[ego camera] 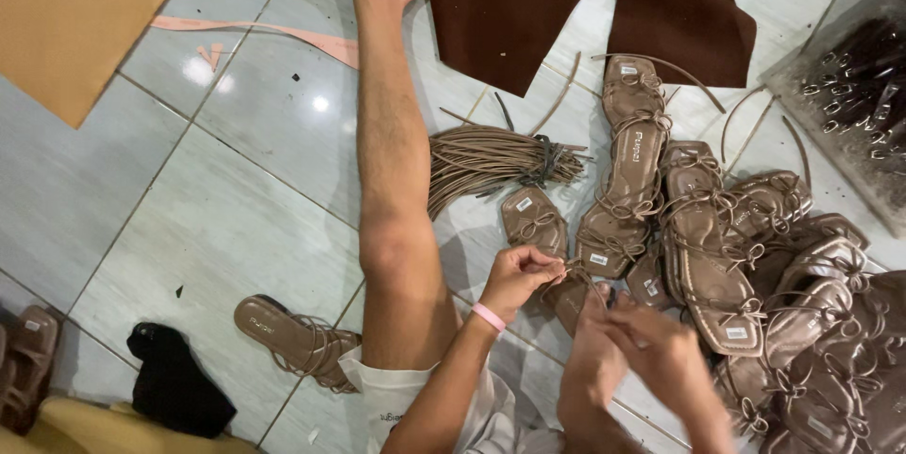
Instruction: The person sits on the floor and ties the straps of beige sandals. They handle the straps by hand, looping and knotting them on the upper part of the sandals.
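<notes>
A pale tiled floor (236, 180) fills the view, and the person sits on it with a bare leg (392, 161) stretched out across the tiles, foot toward the top. At the upper left lies a tan sheet (75, 10), and at the top a dark brown sheet (547, 1) spreads over the tiles. To the right a heap of sandals (755, 265), all in a brown-bronze colour with thin laces, covers the floor and reaches the right edge; several lie sole up in a row nearer the middle. A clear bag of dark parts (859, 86) rests at the upper right. Beside the leg, a bundle of cords (491, 161) is tied together, touching the nearest sandals. A single sandal (297, 336) lies alone left of the knee, near a black cloth (175, 378).

The left hand (519, 275), with a pink wristband (489, 317) at its wrist, is closed tight, pinching a thin lace (578, 275) between thumb and fingers. That lace belongs to a sandal just below the hands, mostly hidden by them, at the near edge of the heap. The right hand (651, 345) is blurred; its fingers curl in close to the same lace, but whether it grips cannot be told.
</notes>
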